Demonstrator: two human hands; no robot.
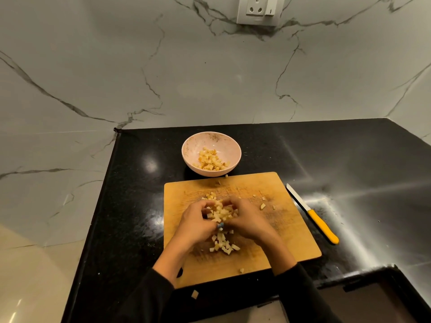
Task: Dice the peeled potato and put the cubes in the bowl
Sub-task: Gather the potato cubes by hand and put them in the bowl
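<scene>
A wooden cutting board (289, 231) lies on the black counter. My left hand (194, 221) and my right hand (248, 219) cup a heap of potato cubes (221, 213) between them in the board's middle, fingers curled round the pile. More potato cubes (224, 244) lie loose below my hands, and a few are scattered over the board. The pink bowl (198, 143) stands just behind the board with several cubes (211, 159) in it. One stray cube (194, 294) lies on the counter at the front.
A knife with a yellow handle (323, 226) lies on the counter right of the board, blade pointing away. Marble walls rise behind and at left. A dark recess (373, 301) is at the lower right. A wall socket (258, 10) is above.
</scene>
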